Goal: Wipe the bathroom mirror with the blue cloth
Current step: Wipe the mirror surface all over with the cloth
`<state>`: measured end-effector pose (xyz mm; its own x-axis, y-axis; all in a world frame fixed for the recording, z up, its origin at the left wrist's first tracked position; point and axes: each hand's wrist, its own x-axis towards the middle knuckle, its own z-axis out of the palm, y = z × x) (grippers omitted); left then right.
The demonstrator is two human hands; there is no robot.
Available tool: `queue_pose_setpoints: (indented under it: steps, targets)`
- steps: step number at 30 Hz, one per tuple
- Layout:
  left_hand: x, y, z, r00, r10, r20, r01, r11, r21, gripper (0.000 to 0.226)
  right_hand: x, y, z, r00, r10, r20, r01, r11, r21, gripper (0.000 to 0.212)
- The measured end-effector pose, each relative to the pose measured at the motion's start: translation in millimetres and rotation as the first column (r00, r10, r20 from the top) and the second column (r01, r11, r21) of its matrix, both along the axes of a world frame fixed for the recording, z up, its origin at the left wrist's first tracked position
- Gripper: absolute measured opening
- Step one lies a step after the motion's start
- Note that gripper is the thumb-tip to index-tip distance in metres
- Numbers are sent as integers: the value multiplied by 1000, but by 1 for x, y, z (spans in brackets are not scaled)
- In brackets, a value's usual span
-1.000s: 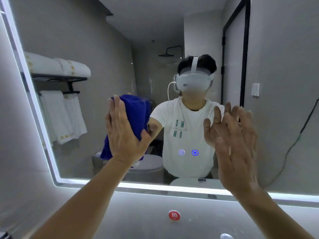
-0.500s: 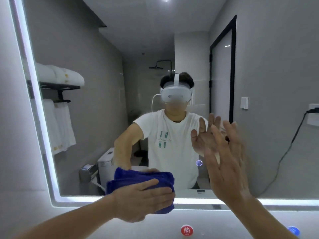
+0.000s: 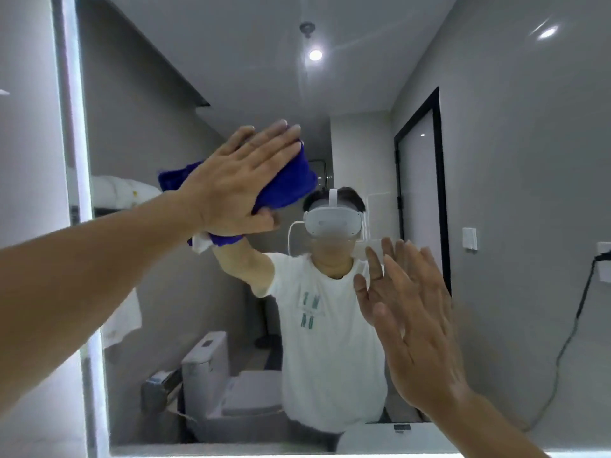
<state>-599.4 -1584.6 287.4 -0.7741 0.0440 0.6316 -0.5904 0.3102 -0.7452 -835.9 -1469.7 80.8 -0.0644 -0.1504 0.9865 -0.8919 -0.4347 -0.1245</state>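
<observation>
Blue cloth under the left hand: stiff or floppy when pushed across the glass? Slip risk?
Probably floppy: the blue cloth bunches into folds under the left hand. Likely light: a flat palm alone pins it to the mirror. It may slide readily on smooth glass.

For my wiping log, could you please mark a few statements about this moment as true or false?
The left hand presses the blue cloth flat against the mirror. True.
The right hand holds a second cloth. False: it is open and holds nothing.
The blue cloth is at the mirror's bottom edge. False: it is high up, in the left half.
White towels show in the reflection at the left. True.
</observation>
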Motion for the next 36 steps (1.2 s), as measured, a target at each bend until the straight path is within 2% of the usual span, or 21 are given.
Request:
queue_pose_setpoints:
  steps: [2, 5, 7, 9, 12, 14, 16, 19, 22, 24, 25, 27, 29, 31, 32, 34, 36]
  targets:
    - [-15, 3, 12, 962, -10, -272, 24, 999, 48, 95, -2, -2, 3, 1000, -4, 6, 4, 1000, -4, 56]
    - [-41, 8, -5, 801, 25, -598, 48, 993, 106, 91, -3, -3, 12, 998, 4, 68, -3, 1000, -9, 57]
    - [-53, 12, -28, 701, 16, -713, 107, 986, 127, 90, -2, -5, 18, 996, 19, 92, -15, 999, -42, 55]
    - [-60, 16, -59, 694, -3, -720, 136, 983, 126, 89, -2, -7, 24, 994, 23, 105, -17, 998, -52, 55]
    - [-70, 16, -116, 824, -31, -566, 111, 988, 106, 87, 0, -11, 29, 992, 38, 123, -33, 998, -45, 57]
    - [-72, 16, -153, 930, -28, -368, 68, 993, 94, 88, 2, -14, 32, 996, 23, 83, -21, 999, -33, 59]
    - [-66, 15, -178, 993, -19, -114, 25, 999, 48, 86, 1, -16, 35, 999, 16, 41, -16, 1000, -5, 60]
    - [-55, 14, -177, 974, -52, 219, 50, 999, 13, 81, -6, -15, 42, 999, -47, 9, 47, 999, -15, 60]
    - [-48, 12, -136, 866, -57, 496, 59, 998, 13, 80, -17, -11, 61, 993, -117, -27, 116, 992, -43, 61]
    - [-43, 9, -90, 806, -16, 591, 38, 999, -26, 77, -26, -9, 79, 982, -176, -66, 174, 984, -30, 57]
    - [-41, 8, -66, 819, 1, 574, 32, 998, -47, 76, -29, -8, 87, 977, -200, -75, 199, 980, -23, 55]
    - [-36, 6, -17, 894, 30, 448, 11, 996, -89, 75, -34, -7, 103, 974, -217, -68, 215, 976, -37, 55]
    - [-33, 7, 26, 956, 44, 289, -18, 996, -91, 76, -35, -5, 116, 975, -215, -63, 210, 975, -78, 54]
    - [-33, 9, 62, 998, 35, 62, -32, 998, -47, 76, -36, -3, 125, 973, -219, -65, 211, 971, -114, 53]
    - [-35, 11, 78, 994, 13, -107, -13, 1000, 3, 76, -37, -1, 129, 973, -222, -64, 212, 968, -134, 53]
    - [-43, 16, 102, 896, 6, -444, 54, 991, 122, 77, -37, 3, 134, 977, -209, -46, 199, 967, -160, 54]
    - [-52, 18, 114, 798, 43, -601, 76, 983, 170, 78, -35, 8, 136, 981, -193, -15, 188, 969, -163, 55]
